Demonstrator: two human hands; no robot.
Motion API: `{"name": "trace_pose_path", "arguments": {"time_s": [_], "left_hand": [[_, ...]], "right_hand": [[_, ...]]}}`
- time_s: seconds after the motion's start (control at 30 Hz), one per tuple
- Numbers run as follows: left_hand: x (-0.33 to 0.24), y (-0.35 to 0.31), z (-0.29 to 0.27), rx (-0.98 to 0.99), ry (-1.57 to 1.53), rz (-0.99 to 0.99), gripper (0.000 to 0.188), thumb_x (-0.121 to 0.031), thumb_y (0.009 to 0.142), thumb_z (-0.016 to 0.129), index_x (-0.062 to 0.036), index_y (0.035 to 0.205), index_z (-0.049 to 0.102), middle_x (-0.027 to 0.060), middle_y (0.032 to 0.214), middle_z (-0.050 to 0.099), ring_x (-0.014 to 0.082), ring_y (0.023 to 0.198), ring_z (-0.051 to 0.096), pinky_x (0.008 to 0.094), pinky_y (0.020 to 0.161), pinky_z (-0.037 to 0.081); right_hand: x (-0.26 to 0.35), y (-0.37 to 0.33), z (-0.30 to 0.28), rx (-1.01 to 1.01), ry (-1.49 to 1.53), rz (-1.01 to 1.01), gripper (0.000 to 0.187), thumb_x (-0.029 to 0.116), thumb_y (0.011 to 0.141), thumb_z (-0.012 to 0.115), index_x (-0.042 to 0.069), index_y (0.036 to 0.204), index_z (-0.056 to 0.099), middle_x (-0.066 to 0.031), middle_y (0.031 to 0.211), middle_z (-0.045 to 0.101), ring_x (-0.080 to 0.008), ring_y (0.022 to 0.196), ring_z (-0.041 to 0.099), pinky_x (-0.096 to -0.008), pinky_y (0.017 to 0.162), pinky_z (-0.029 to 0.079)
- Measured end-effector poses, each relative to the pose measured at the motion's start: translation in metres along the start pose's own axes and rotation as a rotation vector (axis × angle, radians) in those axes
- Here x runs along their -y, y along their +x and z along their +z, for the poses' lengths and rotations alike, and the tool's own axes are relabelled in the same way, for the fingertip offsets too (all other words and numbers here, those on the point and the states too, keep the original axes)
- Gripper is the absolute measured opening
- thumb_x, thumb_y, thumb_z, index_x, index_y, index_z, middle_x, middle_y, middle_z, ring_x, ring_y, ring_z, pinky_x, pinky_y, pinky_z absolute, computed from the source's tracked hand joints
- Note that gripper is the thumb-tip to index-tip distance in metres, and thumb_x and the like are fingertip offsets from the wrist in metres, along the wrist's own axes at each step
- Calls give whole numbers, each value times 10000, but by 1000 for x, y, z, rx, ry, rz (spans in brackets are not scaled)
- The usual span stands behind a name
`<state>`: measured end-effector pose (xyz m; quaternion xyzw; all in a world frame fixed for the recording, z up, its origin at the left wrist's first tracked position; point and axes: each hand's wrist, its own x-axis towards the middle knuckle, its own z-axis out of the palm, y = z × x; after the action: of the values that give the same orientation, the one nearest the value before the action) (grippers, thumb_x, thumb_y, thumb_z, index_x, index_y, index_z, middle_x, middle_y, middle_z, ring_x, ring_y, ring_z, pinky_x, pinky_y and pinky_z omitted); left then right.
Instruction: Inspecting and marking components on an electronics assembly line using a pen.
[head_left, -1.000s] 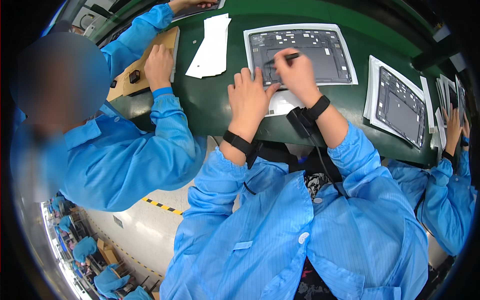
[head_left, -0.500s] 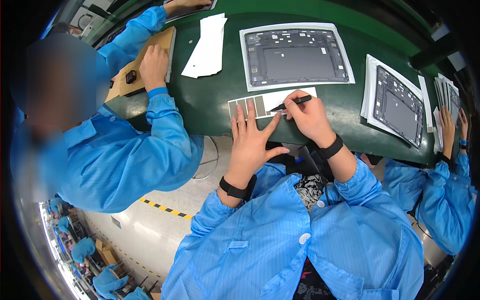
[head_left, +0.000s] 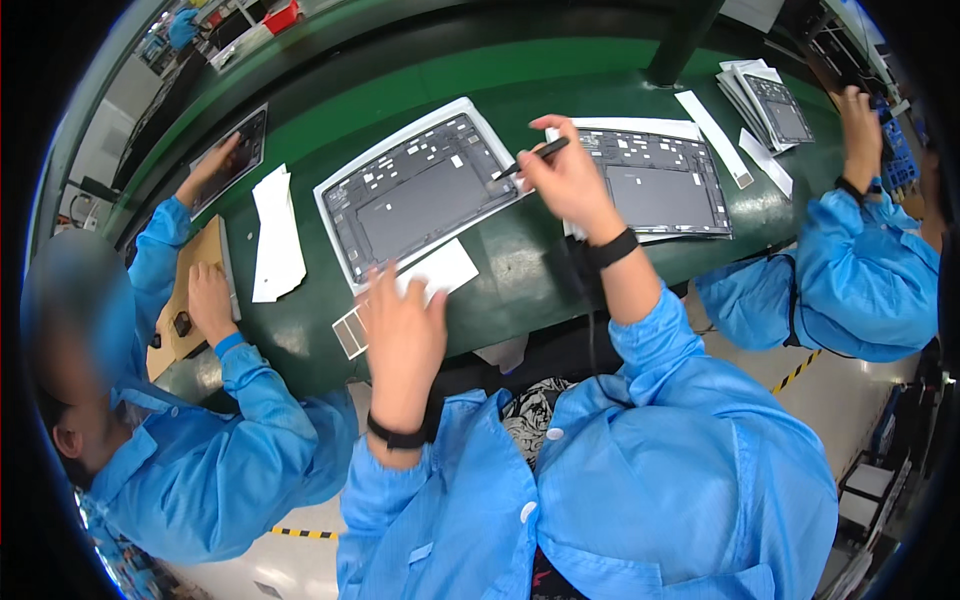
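Observation:
My right hand [head_left: 572,185] is closed round slim black tweezers [head_left: 546,152], tips pointing left. The tips are over the right edge of an opened tablet housing [head_left: 420,195], dark grey with small white labels, lying on a white padded sheet. A small greyish patch shows by the tips; whether they grip it I cannot tell. My left hand [head_left: 405,325], fingers spread and slightly blurred, is over a white label sheet [head_left: 447,268] in front of the housing. The sheet's left end [head_left: 349,336] carries grey-brown rectangles, partly hidden by the hand.
A second housing [head_left: 650,185] lies to the right, then a white strip [head_left: 715,140] and a stack of housings [head_left: 765,105]. White sheets [head_left: 275,235] lie to the left. Co-workers' hands [head_left: 210,305] [head_left: 858,140] are on both sides. A dark post [head_left: 685,45] stands at the back.
My right hand has lifted the tweezers off the label sheet and moved to the housing. My left hand has risen from lying flat on the sheet. The view has turned right.

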<state>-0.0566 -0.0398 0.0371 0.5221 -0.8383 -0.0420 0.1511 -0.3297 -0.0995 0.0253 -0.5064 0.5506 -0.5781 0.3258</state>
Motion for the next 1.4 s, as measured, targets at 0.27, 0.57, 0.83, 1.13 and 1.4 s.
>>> {"name": "trace_pose_path", "arguments": {"time_s": [0.27, 0.57, 0.83, 1.13, 1.4], "left_hand": [[-58, 91, 65, -87, -292, 151, 521, -179, 832, 697, 102, 1222, 497, 313, 1354, 444, 437, 1286, 436, 428, 1069, 394], [-59, 93, 74, 47, -289, 110, 625, -188, 840, 678, 114, 1321, 417, 304, 1407, 407, 420, 1319, 407, 424, 1089, 374], [-66, 94, 72, 53, -194, 86, 615, -197, 837, 682, 79, 1331, 443, 313, 1391, 419, 431, 1305, 423, 435, 1073, 389], [-69, 99, 78, -20, -123, 90, 610, -247, 830, 693, 31, 1328, 475, 264, 1309, 495, 420, 1218, 499, 449, 1004, 442], [-79, 116, 87, -160, -1, 74, 436, -379, 746, 694, -81, 1060, 647, 92, 986, 535, 277, 988, 520, 420, 761, 419]], "right_hand": [[-13, 24, 2, 15, -355, 49, 358, 90, 893, 613, -9, 1185, 431, -103, 762, 646, -167, 650, 655, -300, 605, 503], [-2, 24, 4, 32, -384, 14, 288, 72, 866, 607, -38, 1084, 454, -225, 790, 658, -354, 746, 671, -394, 682, 519], [0, 22, 10, 37, -450, -113, 224, 55, 863, 594, -26, 1030, 470, -228, 733, 641, -388, 709, 653, -422, 653, 509], [4, 23, 12, 76, -468, -105, 213, 50, 858, 592, -23, 1013, 465, -223, 703, 625, -404, 691, 636, -447, 631, 488], [2, 19, 18, 8, -507, -111, 168, 86, 865, 575, 8, 1003, 517, -247, 681, 608, -409, 647, 631, -461, 576, 478]]}}
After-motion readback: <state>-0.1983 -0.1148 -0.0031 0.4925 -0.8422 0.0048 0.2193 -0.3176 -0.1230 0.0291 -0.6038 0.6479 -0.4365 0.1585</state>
